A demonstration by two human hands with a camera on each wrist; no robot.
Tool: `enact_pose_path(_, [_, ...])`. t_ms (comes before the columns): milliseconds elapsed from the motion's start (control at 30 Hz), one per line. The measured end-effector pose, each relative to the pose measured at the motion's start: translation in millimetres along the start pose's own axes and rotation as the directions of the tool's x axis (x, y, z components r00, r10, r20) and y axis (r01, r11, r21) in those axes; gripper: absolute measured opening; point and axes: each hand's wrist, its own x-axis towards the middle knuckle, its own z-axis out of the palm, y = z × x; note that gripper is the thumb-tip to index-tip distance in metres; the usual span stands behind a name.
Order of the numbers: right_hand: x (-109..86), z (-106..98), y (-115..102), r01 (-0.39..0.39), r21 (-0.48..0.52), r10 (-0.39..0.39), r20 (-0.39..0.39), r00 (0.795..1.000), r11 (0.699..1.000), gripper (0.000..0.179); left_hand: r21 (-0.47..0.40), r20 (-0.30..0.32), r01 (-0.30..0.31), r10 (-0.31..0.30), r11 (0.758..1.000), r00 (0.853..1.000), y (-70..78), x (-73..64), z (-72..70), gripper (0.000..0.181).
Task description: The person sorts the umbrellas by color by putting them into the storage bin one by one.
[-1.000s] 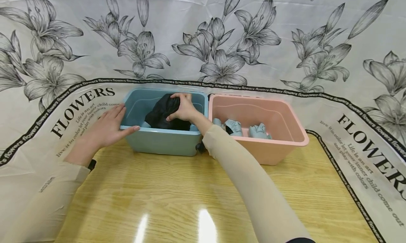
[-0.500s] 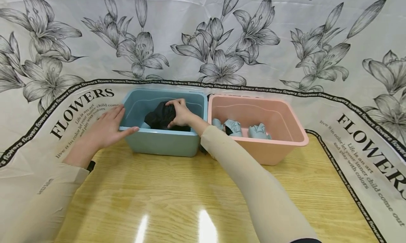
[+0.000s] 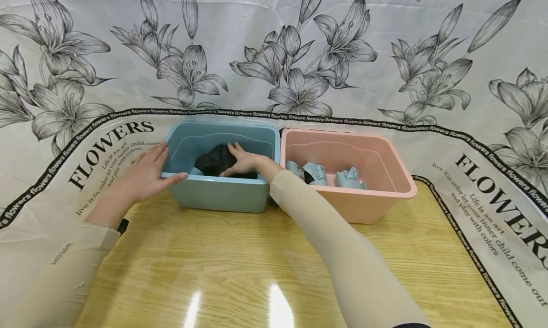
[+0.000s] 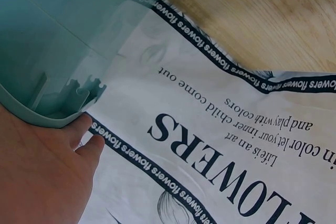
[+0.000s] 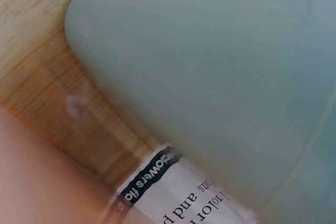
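Observation:
Inside the blue bin lies a crumpled black bundle, fabric-like, with a bit of light blue showing beside it. My right hand reaches over the bin's right side and touches the bundle, fingers spread and thumb toward the front wall. My left hand rests on the bin's left rim with fairly straight fingers, its thumb along the front edge. In the left wrist view, that hand lies against the rim of the bin. The right wrist view shows mostly the bin's outer wall.
A pink bin stands right beside the blue one, holding several light blue-grey bundles. Both stand on a wooden table. A white flower-printed cloth covers the area behind and at the sides.
My right hand has lowered the black bundle deeper into the blue bin, and its fingers have loosened and spread. The left hand has stayed on the rim.

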Motion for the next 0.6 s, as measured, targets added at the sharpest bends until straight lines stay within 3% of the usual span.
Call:
enact_pose_path(200, [-1.2, -0.4, 0.7, -0.022, -0.003, 0.022, 0.031, 0.999, 1.0, 0.1, -0.005, 0.016, 0.0, 0.0, 1.0, 1.0, 0.3, 2.0, -1.0, 0.106])
enact_pose_path(433, [-4.3, 3.5, -1.2, 0.017, 0.015, -0.016, -0.104, 0.994, 1.0, 0.094, -0.017, 0.0, -0.001, 0.001, 1.0, 1.0, -1.8, 1.3, 2.4, 0.105])
enact_pose_path(600, [-12.6, 4.2, -6.5, 0.064, -0.035, -0.071, -0.226, 0.972, 0.997, 0.088, -0.026, -0.006, 0.014, -0.014, 1.0, 1.0, -2.8, -1.5, 0.2, 0.104])
